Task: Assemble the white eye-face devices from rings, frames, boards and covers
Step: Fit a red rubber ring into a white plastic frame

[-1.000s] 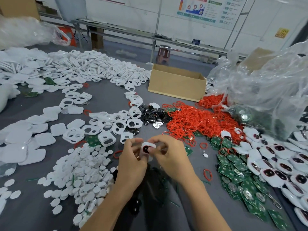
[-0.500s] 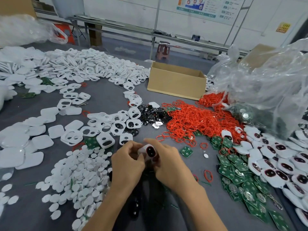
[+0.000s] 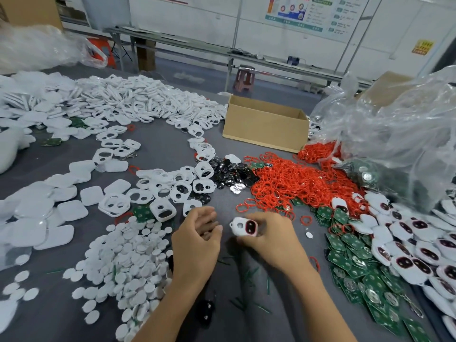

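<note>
My right hand [image 3: 269,233] pinches a white eye-face device [image 3: 244,226] above the grey table [image 3: 160,149]; my left hand [image 3: 197,233] hovers beside it, fingers loosely curled, empty.

I can read nothing: the print on the wall poster [image 3: 306,13] and the yellow sign [image 3: 422,47] is too blurred for me.

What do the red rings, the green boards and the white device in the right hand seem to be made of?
Red rings: probably rubber or silicone, matte; thin loops lying bent and tangled.
Green boards: apparently circuit-board laminate; green coating with shiny metal discs.
White device in the right hand: likely moulded plastic, smooth, slightly glossy.
</note>
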